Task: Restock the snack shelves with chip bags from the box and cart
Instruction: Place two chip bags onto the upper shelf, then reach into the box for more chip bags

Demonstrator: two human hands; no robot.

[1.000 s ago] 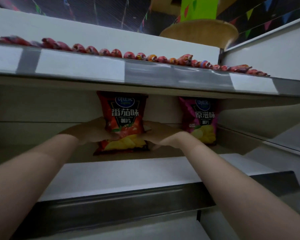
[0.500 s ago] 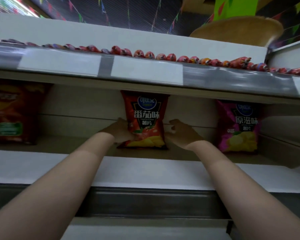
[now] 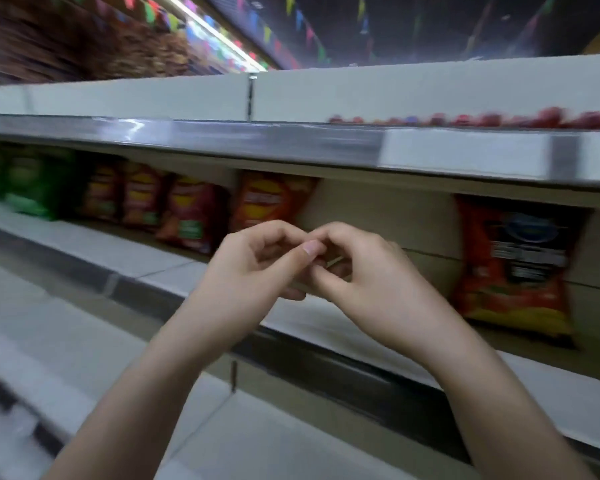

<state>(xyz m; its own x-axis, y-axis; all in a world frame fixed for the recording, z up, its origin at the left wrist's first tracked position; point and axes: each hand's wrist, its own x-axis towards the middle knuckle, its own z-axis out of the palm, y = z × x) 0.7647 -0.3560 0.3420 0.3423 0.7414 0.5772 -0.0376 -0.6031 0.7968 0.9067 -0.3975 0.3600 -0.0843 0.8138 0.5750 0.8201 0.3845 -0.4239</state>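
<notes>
Both hands meet in front of the middle shelf point(image 3: 326, 323), empty: the left hand point(image 3: 253, 271) and the right hand point(image 3: 371, 282) have their fingers loosely curled, fingertips touching each other, and neither holds a bag. To the right, a red chip bag point(image 3: 513, 268) stands upright on that shelf against the back panel, well apart from the hands. Farther left along the same shelf stand an orange bag point(image 3: 271, 202), a row of red-and-maroon bags point(image 3: 153, 202) and, at the far left, green bags point(image 3: 32, 188), all blurred. A wide bare stretch lies between the orange bag and the red chip bag. On the top shelf point(image 3: 291, 140), small red packets point(image 3: 499, 120) line the right part. Judging by this, some bags are placed, but gaps are left to fill. Neither box nor cart is in view, so the remaining stock cannot be told.
</notes>
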